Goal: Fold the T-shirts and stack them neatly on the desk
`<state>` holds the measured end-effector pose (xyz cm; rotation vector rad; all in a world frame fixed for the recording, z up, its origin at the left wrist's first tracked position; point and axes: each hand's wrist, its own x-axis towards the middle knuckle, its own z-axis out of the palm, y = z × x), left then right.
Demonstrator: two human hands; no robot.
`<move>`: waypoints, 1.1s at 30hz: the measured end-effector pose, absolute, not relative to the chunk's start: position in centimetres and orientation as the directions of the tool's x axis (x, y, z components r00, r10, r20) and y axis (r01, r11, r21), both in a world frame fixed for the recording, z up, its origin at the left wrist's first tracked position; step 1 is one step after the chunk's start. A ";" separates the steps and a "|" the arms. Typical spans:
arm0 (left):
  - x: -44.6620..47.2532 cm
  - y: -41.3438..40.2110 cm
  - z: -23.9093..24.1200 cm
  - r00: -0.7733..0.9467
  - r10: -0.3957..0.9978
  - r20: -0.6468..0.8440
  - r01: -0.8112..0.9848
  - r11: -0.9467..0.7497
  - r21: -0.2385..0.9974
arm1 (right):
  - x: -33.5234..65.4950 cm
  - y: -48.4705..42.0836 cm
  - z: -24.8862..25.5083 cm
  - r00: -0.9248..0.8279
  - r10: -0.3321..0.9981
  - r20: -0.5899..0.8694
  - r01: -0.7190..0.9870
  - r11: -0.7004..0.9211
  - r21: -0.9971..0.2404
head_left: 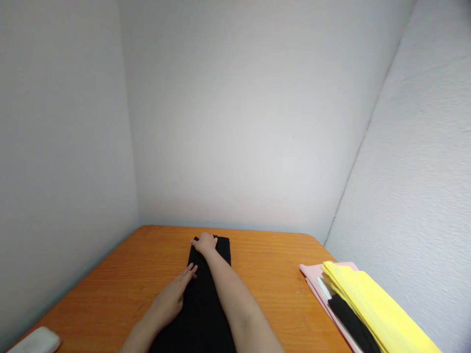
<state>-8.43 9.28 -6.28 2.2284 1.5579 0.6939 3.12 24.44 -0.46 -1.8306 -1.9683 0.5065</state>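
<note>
From the head view, a long black cloth (206,299) lies folded into a narrow strip on the orange wooden surface (265,274). It runs from the near edge of the picture away towards the far wall, roughly in the middle of the surface.

The left hand (172,299) rests palm down on the strip's left edge, about halfway along. It is released, and its fingers (189,271) are stretched out flat and pointing away from the person, partly on the fabric and partly on the wood beside it.

The right arm reaches along the top of the strip, and the right hand (204,243) sits at its far end. The knuckles are raised and the fingers bend down over the end of the fabric. Whether they pinch the edge or only press on it cannot be told from here.

To the right, well apart from the strip and close to the textured side wall, is a stack of folded cloths. A yellow cloth (371,304) lies on top, a second black piece (351,318) and a sliver of white show beneath it, and a pink cloth (312,275) is at the bottom, sticking out towards the middle of the surface.

At the near left corner lies a pale, rounded object (37,340), cut off by the edge of the picture. What it is cannot be made out.
</note>
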 end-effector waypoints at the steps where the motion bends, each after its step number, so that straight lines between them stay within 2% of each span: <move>1: -8.5 9.2 -6.3 0.283 0.938 0.199 0.776 -0.346 0.528 | 2.9 24.8 -0.6 -0.063 0.998 0.027 0.852 0.068 -0.518; 7: -9.2 9.4 -6.9 0.300 0.930 0.211 0.714 -0.366 0.597 | 3.0 26.3 -1.8 -0.106 0.992 -0.075 0.860 0.053 -0.507; 16: -10.8 10.0 -7.2 0.378 0.904 0.201 0.599 -0.405 0.691 | 3.9 27.2 -3.2 -0.188 0.979 -0.076 0.847 0.123 -0.517; 25: -10.9 9.8 -6.9 0.413 0.874 0.257 0.595 -0.473 0.650 | 4.4 26.5 -2.0 -0.240 0.965 -0.109 0.848 0.154 -0.507; 33: -10.8 10.0 -6.5 0.429 0.861 0.274 0.586 -0.496 0.640 | 4.8 26.1 -2.8 -0.177 0.984 -0.013 0.855 0.147 -0.497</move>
